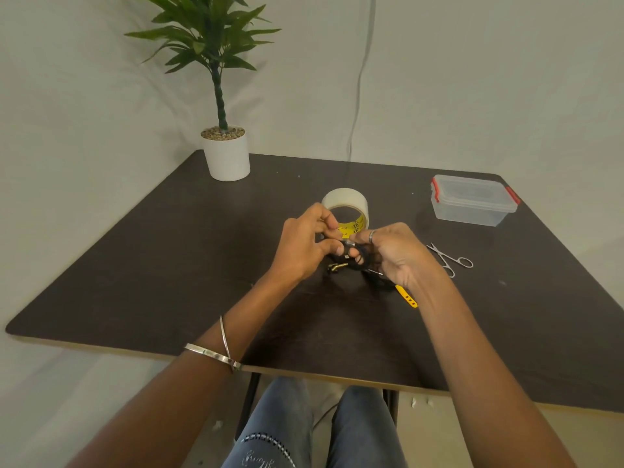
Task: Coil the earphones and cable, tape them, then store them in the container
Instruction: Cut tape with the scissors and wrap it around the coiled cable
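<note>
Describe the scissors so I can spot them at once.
Start at the lidded container at the dark table's far right. Nearer the person, just beyond the right hand, lie the scissors: small, all silver metal, thin and looped, unlike the yellow strap nearby.

tape roll (345, 204) just beyond hands (351, 246), scissors (449, 260) right, bare table (135, 265) left

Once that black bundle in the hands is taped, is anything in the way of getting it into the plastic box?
Yes: the container has its lid on, red clips at both ends, so it must be opened first. The bare table between the coiled cable and the box shows nothing else; the scissors lie nearer the person, off that line.
</note>
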The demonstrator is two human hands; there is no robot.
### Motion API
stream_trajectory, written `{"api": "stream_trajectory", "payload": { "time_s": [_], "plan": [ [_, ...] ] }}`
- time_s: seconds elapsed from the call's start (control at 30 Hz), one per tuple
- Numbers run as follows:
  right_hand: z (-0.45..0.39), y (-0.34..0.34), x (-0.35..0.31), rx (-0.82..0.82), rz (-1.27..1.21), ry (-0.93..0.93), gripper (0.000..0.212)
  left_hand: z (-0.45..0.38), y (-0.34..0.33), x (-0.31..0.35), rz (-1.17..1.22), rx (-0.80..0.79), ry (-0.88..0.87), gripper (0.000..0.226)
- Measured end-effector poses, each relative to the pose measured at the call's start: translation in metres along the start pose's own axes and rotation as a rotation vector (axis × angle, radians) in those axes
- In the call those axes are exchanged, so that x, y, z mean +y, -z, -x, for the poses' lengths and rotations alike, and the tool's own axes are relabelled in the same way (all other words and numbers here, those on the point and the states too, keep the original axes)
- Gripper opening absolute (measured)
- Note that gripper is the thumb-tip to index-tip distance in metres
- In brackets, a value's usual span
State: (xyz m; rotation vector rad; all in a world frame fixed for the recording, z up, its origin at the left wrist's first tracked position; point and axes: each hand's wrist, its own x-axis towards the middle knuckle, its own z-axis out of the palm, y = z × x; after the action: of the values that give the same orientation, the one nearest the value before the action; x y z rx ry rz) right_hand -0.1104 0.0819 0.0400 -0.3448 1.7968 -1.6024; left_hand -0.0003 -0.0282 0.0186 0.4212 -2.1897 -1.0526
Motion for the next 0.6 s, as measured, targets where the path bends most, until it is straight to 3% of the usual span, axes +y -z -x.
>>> {"api": "stream_trajectory", "payload": {
  "time_s": [0.27,0.47,0.6],
  "plan": [
    [-0.001,0.003,-0.005,-0.039,0.091,-0.11,0.01,0.006,-0.005,0.0,-0.008,0.097,-0.137,0.029],
    [-0.002,0.004,-0.005,0.002,0.033,-0.016,0.01,0.002,-0.016,-0.014,-0.37,0.075,-0.459,0.024],
    [-0.001,0.007,0.0,-0.039,-0.092,0.083,0.01,-0.002,-0.017,-0.013,-0.435,0.05,-0.389,0.022]
  ]
}}
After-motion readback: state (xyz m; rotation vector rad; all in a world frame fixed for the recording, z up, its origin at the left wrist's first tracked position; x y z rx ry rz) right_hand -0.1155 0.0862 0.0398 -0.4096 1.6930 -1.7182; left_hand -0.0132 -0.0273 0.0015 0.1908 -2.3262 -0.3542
